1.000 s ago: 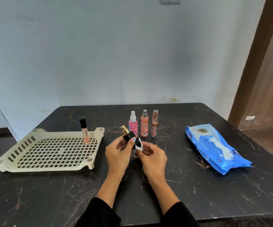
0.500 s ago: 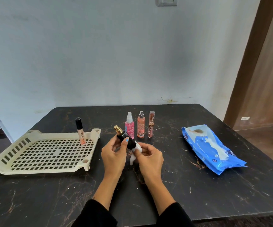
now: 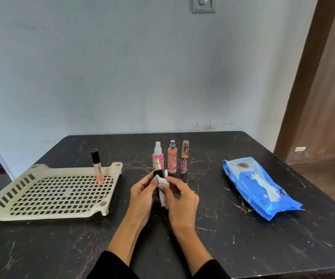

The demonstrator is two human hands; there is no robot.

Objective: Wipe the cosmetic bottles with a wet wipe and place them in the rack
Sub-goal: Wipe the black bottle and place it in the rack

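Your left hand [image 3: 142, 193] and right hand [image 3: 179, 198] meet at center, fingers [image 3: 163, 186] curled, both forearms angled inward.

Five cosmetic bottles [image 3: 172, 157], one rack [image 3: 47, 193], one wipe pack [image 3: 260, 185], one wet wipe [image 3: 164, 193].

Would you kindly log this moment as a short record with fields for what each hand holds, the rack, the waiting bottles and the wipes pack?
left hand: grips the black bottle with gold cap, upright above the table
right hand: presses the white wet wipe against that bottle
rack: cream, on the table's left; holds one lip gloss tube standing upright in the far right corner
waiting bottles: pink spray bottle, peach spray bottle, slim clear tube, upright in a row on the table
wipes pack: blue, lying on the right
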